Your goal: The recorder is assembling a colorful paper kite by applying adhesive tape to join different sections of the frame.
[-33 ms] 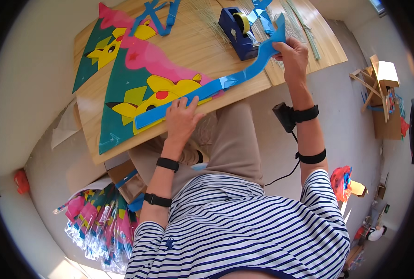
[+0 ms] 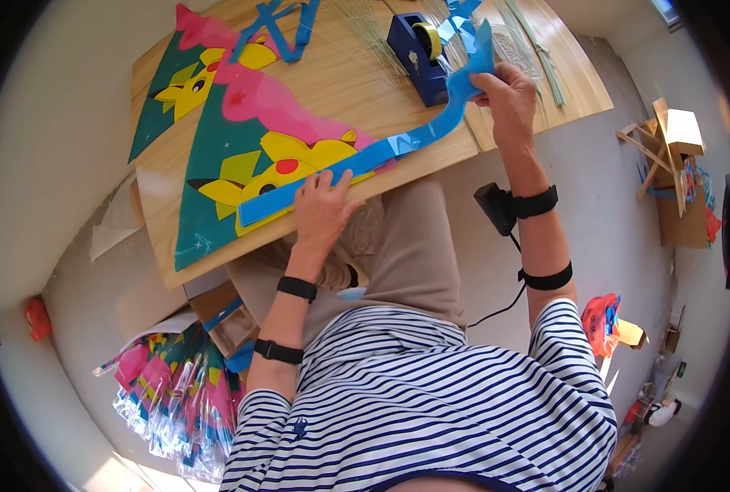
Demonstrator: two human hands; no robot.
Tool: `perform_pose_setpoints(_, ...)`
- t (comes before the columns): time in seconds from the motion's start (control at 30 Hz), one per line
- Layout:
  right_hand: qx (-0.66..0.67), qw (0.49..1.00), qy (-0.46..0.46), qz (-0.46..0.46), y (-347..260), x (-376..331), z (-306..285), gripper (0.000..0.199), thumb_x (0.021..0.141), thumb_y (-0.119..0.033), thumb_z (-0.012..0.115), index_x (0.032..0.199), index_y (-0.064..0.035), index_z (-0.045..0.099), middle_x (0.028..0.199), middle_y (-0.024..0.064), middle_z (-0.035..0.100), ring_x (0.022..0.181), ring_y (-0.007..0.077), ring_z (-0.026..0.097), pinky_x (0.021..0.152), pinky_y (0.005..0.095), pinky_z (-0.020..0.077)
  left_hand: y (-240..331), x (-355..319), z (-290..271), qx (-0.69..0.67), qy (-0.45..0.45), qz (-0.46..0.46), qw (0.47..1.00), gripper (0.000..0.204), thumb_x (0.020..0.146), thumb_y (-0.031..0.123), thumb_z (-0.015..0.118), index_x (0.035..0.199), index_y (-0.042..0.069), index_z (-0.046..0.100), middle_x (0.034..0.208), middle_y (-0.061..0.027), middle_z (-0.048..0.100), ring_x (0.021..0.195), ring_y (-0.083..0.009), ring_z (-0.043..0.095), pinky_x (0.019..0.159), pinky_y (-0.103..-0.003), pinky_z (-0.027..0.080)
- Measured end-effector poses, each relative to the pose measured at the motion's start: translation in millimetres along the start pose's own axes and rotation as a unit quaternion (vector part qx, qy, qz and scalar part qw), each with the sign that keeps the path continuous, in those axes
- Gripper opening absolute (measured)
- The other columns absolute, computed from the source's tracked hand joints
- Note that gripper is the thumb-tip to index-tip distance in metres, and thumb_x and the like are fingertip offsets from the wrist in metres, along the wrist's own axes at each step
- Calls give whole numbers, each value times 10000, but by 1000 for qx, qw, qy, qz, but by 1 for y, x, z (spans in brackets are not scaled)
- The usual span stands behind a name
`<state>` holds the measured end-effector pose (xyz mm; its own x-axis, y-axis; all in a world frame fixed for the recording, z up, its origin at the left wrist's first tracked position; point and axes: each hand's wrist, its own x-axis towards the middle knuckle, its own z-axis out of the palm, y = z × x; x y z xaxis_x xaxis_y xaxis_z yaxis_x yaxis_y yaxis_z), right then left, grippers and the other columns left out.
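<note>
I've got a light wood table [image 2: 340, 78]; clock from its middle. Far sheet [image 2: 186, 92] at 9, near sheet [image 2: 238, 135] at 8 by the near edge, both printed green, pink, yellow. Looped blue ribbon [image 2: 302, 37] at 11. Thin pale sticks [image 2: 369, 33] scattered at 12. Blue tape dispenser [image 2: 416, 70] between 1 and 2, yellow roll [image 2: 434, 39] in it. Blue strips [image 2: 461, 10] just beside it. Greenish sticks [image 2: 543, 57] near 3.

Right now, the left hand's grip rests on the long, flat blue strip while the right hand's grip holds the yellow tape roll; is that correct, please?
Not quite: in the head view, the right hand's grip holds the raised end of the long, flat blue strip, not the yellow tape roll. The left hand's grip does rest on the strip.
</note>
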<state>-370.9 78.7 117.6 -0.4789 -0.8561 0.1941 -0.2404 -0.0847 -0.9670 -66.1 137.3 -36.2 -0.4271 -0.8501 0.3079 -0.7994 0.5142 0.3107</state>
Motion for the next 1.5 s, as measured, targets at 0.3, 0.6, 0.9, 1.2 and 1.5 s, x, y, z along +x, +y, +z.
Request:
perform_pose_setpoints(0.3,-61,981,-178,-47,4,-103,179,163,756,-104,661,775,55,633,745,252,672,717,441,666,656,480,532,-3,-8,21,11,-16,-31,999,625,800,443,827,1336,147,701,1220,-106,654,1146,-348,581,912,-498,483)
perform_pose_setpoints(0.6,-170,955,-242,-36,33,-160,263,133,781,-63,669,879,26,674,914,269,704,879,486,683,779,552,557,-5,-18,34,49,81,27,995,614,851,500,760,1270,56,695,1296,-172,620,1234,-389,534,1101,-547,400)
perform_pose_setpoints(0.9,-158,961,-216,-73,57,-159,280,122,785,-65,661,859,25,696,823,281,692,800,481,685,732,546,550,-11,-30,46,24,91,31,995,561,892,424,723,1324,73,651,1318,-222,604,1265,-436,515,1106,-575,390)
perform_pose_setpoints(1.2,-149,965,-187,-107,69,-148,282,105,756,-34,624,819,39,665,802,290,663,798,491,655,725,553,519,-12,-32,35,-99,21,-9,995,451,948,279,621,1344,71,567,1271,-203,576,1211,-402,537,1042,-542,415)
perform_pose_setpoints(1.5,-137,970,-148,-132,70,-137,281,115,761,-38,619,854,21,651,863,279,670,836,502,645,733,572,509,-10,-29,27,-161,84,2,983,379,973,268,592,1310,96,617,1172,-147,647,1173,-350,591,990,-462,437)
